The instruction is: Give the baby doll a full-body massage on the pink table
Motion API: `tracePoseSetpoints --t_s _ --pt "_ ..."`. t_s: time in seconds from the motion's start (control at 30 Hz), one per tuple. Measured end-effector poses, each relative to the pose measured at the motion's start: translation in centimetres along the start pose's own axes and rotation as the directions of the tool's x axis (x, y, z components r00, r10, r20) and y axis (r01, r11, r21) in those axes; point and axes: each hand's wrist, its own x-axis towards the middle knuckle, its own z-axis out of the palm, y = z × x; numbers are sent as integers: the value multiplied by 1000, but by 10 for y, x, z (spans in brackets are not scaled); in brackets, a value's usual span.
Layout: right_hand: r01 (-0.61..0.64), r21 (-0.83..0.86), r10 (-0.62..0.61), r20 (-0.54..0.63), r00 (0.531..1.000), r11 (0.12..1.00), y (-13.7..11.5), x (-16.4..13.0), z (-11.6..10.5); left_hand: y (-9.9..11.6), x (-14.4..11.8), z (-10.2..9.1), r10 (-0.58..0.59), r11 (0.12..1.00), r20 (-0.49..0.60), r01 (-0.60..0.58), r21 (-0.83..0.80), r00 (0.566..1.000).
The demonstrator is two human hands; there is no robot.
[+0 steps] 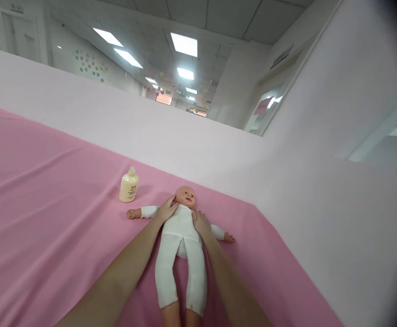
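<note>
A baby doll (180, 222) in white cloth lies on its back on a pink sheet, arms spread out and head at the far end. My left hand (167, 209) rests on the doll's shoulder at the left, fingers stretched toward the side of its head and neck. On the opposite shoulder lies my right hand (201, 222), fingers extended along the upper chest. Both hands look open and touch the doll without gripping it. The doll's feet fall outside the picture's lower edge.
A pale yellow pump bottle (129, 186) stands upright left of the doll's head. The pink sheet (48, 190) covers the surface up to a white wall (151, 131) behind and another on the right. Above the back wall, a window (133, 68) reflects or shows ceiling lights.
</note>
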Motion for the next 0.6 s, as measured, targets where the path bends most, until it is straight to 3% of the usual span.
tracePoseSetpoints --t_s 0.17,0.27,0.33,0.4,0.47,0.53,0.6 --pt "-178 -166 165 -91 982 970 -19 -7 -22 33 5 -16 -140 936 -103 97 -339 985" --pt "-156 -202 121 -174 977 967 -43 -6 -41 66 8 -35 -153 848 -132 61 -527 979" --pt "-49 -171 12 -210 978 984 -68 -6 -52 92 6 -49 -90 768 -148 -26 -640 985" --pt "136 -131 -161 -203 966 982 -102 -7 -58 115 1 -61 -12 445 -132 -113 -888 991" --pt "320 -70 -328 -205 922 945 -142 -11 -61 133 -2 -71 19 259 -121 -122 -958 992" --pt "476 14 -463 -210 861 879 -186 -17 -61 144 -3 -82 -27 214 -139 -130 -968 990" --pt "581 113 -558 -178 810 806 -228 -23 -59 147 0 -94 -111 255 -182 -149 -955 977"
